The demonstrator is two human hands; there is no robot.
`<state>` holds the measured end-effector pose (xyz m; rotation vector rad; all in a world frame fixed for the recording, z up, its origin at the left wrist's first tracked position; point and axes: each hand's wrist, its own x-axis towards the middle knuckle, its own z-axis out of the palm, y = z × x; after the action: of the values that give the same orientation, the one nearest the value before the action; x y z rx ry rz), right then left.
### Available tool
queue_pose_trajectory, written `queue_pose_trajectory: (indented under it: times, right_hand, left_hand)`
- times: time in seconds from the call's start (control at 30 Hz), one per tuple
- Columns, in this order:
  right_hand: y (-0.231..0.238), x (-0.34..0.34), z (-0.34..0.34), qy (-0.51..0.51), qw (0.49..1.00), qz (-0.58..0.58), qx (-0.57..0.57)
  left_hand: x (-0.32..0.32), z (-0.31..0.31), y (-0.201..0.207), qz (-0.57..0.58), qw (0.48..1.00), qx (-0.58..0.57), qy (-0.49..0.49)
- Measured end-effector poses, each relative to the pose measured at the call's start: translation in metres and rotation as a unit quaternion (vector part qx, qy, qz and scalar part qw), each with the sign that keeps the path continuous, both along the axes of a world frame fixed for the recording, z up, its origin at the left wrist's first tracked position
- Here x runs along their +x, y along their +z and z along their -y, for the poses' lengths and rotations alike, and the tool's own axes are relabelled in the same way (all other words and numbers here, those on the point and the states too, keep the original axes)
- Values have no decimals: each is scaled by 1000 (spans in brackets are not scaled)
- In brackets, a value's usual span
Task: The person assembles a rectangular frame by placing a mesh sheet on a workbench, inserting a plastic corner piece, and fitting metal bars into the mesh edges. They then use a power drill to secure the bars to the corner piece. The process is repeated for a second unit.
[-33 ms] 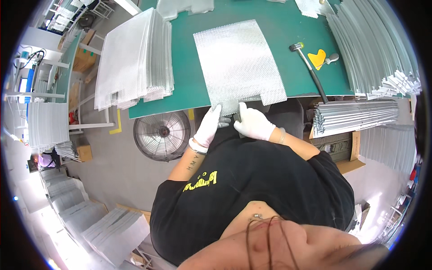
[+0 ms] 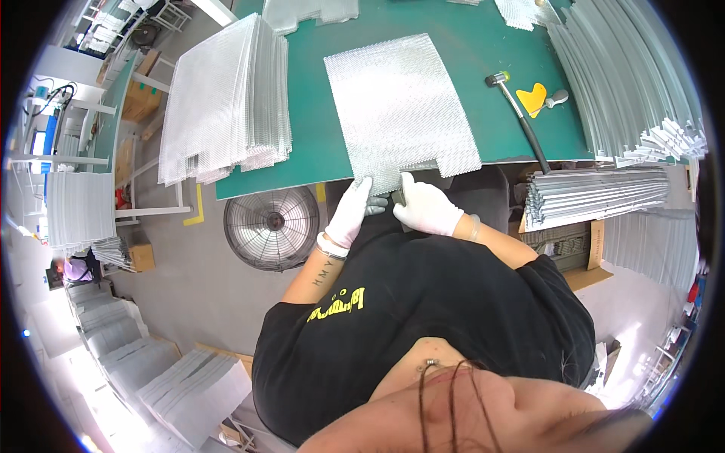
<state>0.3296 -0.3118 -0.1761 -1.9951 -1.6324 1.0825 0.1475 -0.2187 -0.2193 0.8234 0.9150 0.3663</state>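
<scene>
A silvery mesh sheet with a notched near edge lies on the green table, its narrow tab sticking out past the table's front edge. My left hand, in a white glove, pinches the tab's left corner, thumb on top and fingers curled below. At the tab's right corner, my right hand, also gloved in white, grips with its thumb up against the edge. Its other fingers are mostly hidden underneath.
Left on the table stands a stack of mesh sheets. To the right lie a hammer, a yellow scraper and a small grey-handled tool, beside stacked metal strips. A floor fan stands below the table's front edge.
</scene>
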Motion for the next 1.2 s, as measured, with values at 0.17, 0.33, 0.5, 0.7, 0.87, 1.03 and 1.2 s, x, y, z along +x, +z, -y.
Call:
queue_pose_trajectory:
  times: [0.17, 0.33, 0.5, 0.7, 0.87, 1.03, 1.2]
  right_hand:
    - [-28, 18, 26, -25, 980, -120, 155]
    - [-78, 43, 62, -172, 861, -476, -50]
    - [-68, 33, 60, -269, 636, -723, -32]
    - [-81, 45, 48, -234, 711, -663, 5]
    - [-66, 41, 41, -230, 811, -537, 22]
    - [-67, 46, 34, -189, 911, -368, 6]
    - [-62, 43, 35, -216, 889, -403, 16]
  left_hand:
    - [-3, 16, 4, 101, 991, -46, 80]
    - [4, 44, -22, 89, 980, -113, 136]
    - [45, 47, -18, 122, 956, -210, 166]
    - [52, 45, -35, 97, 978, -89, 163]
    - [45, 45, -35, 25, 993, 60, 95]
    - [44, 45, -26, 68, 986, -31, 149]
    - [42, 46, -25, 80, 985, -61, 138]
